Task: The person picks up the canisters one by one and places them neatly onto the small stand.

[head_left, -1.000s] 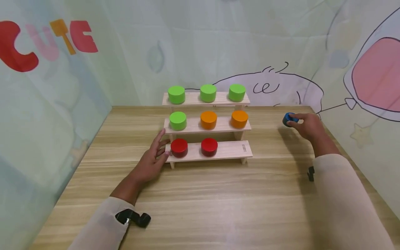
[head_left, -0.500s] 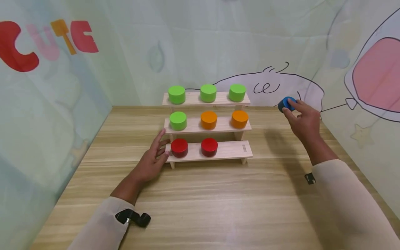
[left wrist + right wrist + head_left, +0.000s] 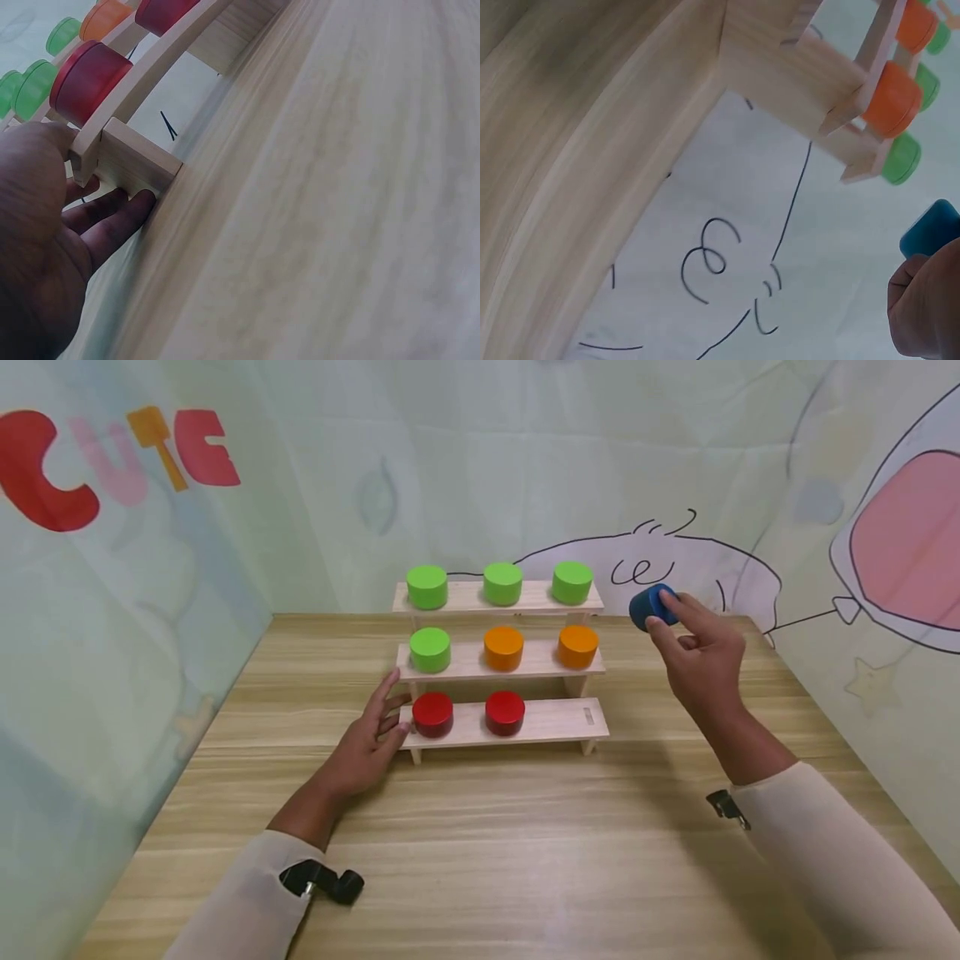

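Observation:
My right hand [image 3: 701, 652] pinches a blue round block [image 3: 649, 607] between thumb and fingers, tilted in the air right of the three-tier wooden rack [image 3: 558, 720]. In the right wrist view the blue block shows at the lower right, partly behind the hand. My left hand [image 3: 363, 743] rests against the rack's left end. Its fingers [image 3: 120, 225] lie along the end leg, with the thumb at the lowest shelf. Two red round blocks [image 3: 505, 713] sit left and middle on that shelf, whose right part is bare.
Three green blocks [image 3: 502, 584] line the top shelf. The middle shelf carries a green block [image 3: 430, 649] on its left and two orange blocks [image 3: 577, 647] to the right. A printed cloth backdrop [image 3: 337, 485] rises behind the wooden table [image 3: 495, 852].
My right hand has lifted the blue block from the table's right side and brought it left, tilting it toward the rack. My left hand has stayed at the rack's left end.

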`<control>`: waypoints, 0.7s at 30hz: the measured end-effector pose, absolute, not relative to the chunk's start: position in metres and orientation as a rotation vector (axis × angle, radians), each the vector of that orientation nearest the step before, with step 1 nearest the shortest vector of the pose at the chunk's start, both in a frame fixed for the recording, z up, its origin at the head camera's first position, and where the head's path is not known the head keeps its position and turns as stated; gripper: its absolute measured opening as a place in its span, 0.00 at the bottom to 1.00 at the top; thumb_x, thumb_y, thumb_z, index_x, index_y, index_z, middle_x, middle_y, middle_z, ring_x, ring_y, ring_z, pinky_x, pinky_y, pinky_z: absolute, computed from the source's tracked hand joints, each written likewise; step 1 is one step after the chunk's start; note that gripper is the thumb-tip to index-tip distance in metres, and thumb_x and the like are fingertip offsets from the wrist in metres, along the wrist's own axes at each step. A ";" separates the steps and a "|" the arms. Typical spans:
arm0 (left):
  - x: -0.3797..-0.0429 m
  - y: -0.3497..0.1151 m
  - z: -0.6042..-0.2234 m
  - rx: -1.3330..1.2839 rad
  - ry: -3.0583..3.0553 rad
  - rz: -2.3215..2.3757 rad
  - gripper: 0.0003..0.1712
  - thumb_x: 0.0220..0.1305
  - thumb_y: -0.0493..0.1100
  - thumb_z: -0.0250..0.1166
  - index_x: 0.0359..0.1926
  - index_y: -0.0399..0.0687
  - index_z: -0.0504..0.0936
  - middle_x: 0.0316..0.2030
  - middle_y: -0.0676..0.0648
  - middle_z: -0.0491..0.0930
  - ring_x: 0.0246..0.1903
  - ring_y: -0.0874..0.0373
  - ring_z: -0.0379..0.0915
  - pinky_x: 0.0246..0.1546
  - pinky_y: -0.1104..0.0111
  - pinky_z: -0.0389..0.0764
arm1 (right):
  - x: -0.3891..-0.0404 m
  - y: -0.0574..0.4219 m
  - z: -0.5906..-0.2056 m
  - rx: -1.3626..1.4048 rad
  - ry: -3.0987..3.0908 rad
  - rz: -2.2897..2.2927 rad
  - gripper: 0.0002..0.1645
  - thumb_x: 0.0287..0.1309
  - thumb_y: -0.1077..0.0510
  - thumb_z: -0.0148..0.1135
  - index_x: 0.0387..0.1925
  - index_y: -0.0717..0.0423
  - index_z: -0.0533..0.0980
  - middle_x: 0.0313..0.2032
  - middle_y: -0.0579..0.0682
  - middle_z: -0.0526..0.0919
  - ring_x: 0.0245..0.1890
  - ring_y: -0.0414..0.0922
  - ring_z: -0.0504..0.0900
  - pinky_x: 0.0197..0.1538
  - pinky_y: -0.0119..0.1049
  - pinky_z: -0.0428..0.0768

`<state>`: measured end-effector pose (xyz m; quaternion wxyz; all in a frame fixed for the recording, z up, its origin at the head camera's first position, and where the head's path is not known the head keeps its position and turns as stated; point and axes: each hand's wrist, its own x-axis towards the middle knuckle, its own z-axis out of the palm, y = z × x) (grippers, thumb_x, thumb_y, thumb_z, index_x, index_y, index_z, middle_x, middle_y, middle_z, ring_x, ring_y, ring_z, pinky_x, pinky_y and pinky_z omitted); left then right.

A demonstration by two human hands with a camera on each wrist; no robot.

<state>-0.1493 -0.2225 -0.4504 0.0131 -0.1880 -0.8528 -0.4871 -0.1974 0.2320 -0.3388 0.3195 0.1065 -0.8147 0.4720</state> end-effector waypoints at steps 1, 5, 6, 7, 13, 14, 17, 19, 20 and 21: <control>-0.149 -0.222 -0.450 -0.586 -2.654 -1.524 0.49 0.85 0.38 0.56 0.90 0.65 0.37 0.81 0.29 0.64 0.75 0.28 0.71 0.73 0.39 0.74 | -0.194 0.229 -0.338 0.299 -2.136 1.238 0.24 0.73 0.58 0.71 0.68 0.48 0.83 0.68 0.53 0.86 0.35 0.30 0.84 0.26 0.13 0.70; -0.149 -0.222 -0.450 -0.586 -2.654 -1.531 0.49 0.85 0.38 0.56 0.90 0.65 0.37 0.81 0.29 0.65 0.75 0.28 0.72 0.73 0.39 0.74 | -0.182 0.220 -0.338 0.365 -2.125 1.255 0.25 0.73 0.61 0.70 0.69 0.49 0.82 0.69 0.56 0.84 0.15 0.31 0.64 0.20 0.21 0.64; -0.149 -0.222 -0.449 -0.584 -2.655 -1.531 0.49 0.85 0.38 0.56 0.90 0.65 0.37 0.81 0.29 0.64 0.75 0.28 0.71 0.73 0.39 0.74 | -0.179 0.218 -0.338 0.378 -2.126 1.257 0.25 0.73 0.61 0.70 0.69 0.49 0.82 0.70 0.56 0.84 0.13 0.33 0.61 0.20 0.22 0.63; -0.149 -0.222 -0.449 -0.583 -2.657 -1.526 0.49 0.85 0.38 0.56 0.90 0.65 0.37 0.81 0.29 0.64 0.75 0.28 0.72 0.73 0.39 0.74 | -0.176 0.215 -0.338 0.391 -2.130 1.259 0.25 0.74 0.61 0.70 0.69 0.49 0.82 0.70 0.57 0.83 0.14 0.34 0.61 0.20 0.22 0.63; -0.149 -0.223 -0.448 -0.571 -2.663 -1.519 0.48 0.86 0.38 0.56 0.90 0.64 0.37 0.81 0.30 0.64 0.75 0.28 0.72 0.73 0.39 0.74 | -0.163 0.202 -0.343 0.472 -2.126 1.263 0.25 0.72 0.64 0.71 0.68 0.52 0.83 0.68 0.60 0.85 0.14 0.35 0.61 0.20 0.23 0.63; -0.149 -0.223 -0.449 -0.570 -2.663 -1.523 0.48 0.86 0.38 0.56 0.90 0.64 0.37 0.81 0.30 0.64 0.74 0.28 0.72 0.73 0.39 0.74 | -0.161 0.199 -0.344 0.481 -2.120 1.269 0.25 0.71 0.65 0.71 0.67 0.53 0.83 0.67 0.60 0.86 0.14 0.35 0.60 0.19 0.23 0.62; -0.149 -0.223 -0.449 -0.578 -2.661 -1.536 0.48 0.86 0.38 0.56 0.90 0.66 0.37 0.81 0.30 0.64 0.75 0.28 0.72 0.74 0.39 0.74 | -0.156 0.194 -0.347 0.498 -2.112 1.274 0.25 0.69 0.65 0.74 0.65 0.55 0.85 0.63 0.60 0.89 0.13 0.34 0.57 0.18 0.23 0.59; -0.150 -0.223 -0.450 -0.579 -2.661 -1.541 0.48 0.86 0.39 0.56 0.90 0.67 0.37 0.81 0.30 0.64 0.75 0.28 0.72 0.74 0.39 0.74 | -0.153 0.191 -0.349 0.498 -2.121 1.255 0.24 0.67 0.65 0.76 0.64 0.55 0.86 0.60 0.60 0.90 0.14 0.34 0.57 0.18 0.24 0.57; -0.150 -0.223 -0.450 -0.580 -2.661 -1.541 0.49 0.86 0.39 0.56 0.90 0.67 0.37 0.82 0.30 0.64 0.75 0.29 0.72 0.74 0.39 0.74 | -0.152 0.190 -0.350 0.500 -2.133 1.242 0.24 0.66 0.65 0.77 0.63 0.56 0.86 0.60 0.61 0.90 0.14 0.34 0.57 0.18 0.24 0.57; -0.150 -0.223 -0.450 -0.582 -2.661 -1.542 0.49 0.86 0.39 0.56 0.90 0.67 0.37 0.82 0.30 0.64 0.75 0.29 0.72 0.74 0.39 0.74 | -0.151 0.189 -0.352 0.504 -2.148 1.224 0.24 0.65 0.64 0.78 0.62 0.57 0.87 0.59 0.61 0.90 0.15 0.35 0.57 0.18 0.25 0.57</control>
